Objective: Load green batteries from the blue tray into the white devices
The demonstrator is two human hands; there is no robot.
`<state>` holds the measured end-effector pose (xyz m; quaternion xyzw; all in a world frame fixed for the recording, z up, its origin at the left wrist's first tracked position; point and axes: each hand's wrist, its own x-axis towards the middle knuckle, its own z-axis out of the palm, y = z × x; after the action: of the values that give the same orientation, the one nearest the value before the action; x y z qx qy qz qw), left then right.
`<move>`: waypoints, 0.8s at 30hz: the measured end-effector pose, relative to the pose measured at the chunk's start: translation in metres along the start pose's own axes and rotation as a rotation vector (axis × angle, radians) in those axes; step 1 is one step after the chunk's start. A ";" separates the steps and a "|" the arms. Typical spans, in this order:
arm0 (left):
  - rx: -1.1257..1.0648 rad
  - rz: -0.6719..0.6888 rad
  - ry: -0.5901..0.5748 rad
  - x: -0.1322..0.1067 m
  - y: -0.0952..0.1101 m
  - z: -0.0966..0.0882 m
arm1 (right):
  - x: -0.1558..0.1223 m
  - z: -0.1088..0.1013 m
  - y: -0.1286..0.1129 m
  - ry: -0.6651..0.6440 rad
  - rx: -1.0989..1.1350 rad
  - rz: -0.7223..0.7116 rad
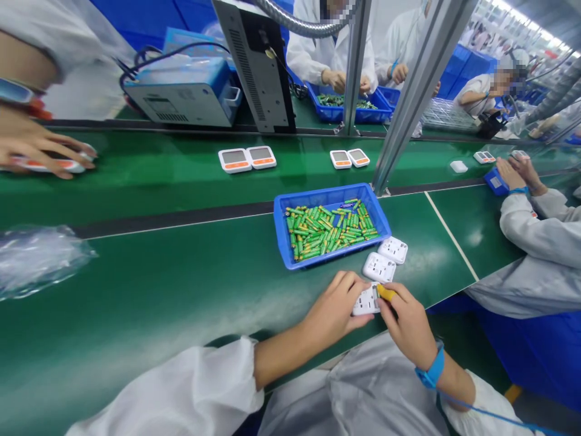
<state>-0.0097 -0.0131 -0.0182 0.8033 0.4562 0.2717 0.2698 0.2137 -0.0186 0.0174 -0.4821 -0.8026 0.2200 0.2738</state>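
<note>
My left hand (336,309) is closed around a white device (365,301) lying back-up at the near edge of the green table. My right hand (406,321) pinches a green and gold battery (385,293) against the device's upper right corner. Two more white devices (379,267) (393,249) lie back-up just beyond my hands. Behind them stands a blue tray (279,239) filled with several green batteries (327,230).
Pairs of white and orange devices (247,159) (349,158) lie on the conveyor belt. A metal post (411,97) rises behind the tray. A clear plastic bag (36,257) lies at left. Co-workers' hands (40,151) (517,172) work at both sides; a grey machine (181,91) stands behind.
</note>
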 end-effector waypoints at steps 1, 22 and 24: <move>-0.009 -0.003 0.002 0.000 0.000 0.000 | -0.005 0.002 -0.002 -0.003 -0.017 -0.002; 0.057 0.021 -0.030 0.007 -0.002 -0.002 | 0.271 0.028 -0.016 -0.665 -0.583 -0.546; 0.069 0.019 -0.031 0.008 -0.003 0.000 | 0.275 0.034 -0.023 -0.699 -0.677 -0.563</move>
<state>-0.0078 -0.0054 -0.0185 0.8206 0.4534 0.2457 0.2463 0.0706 0.2141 0.0689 -0.2087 -0.9691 0.0154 -0.1303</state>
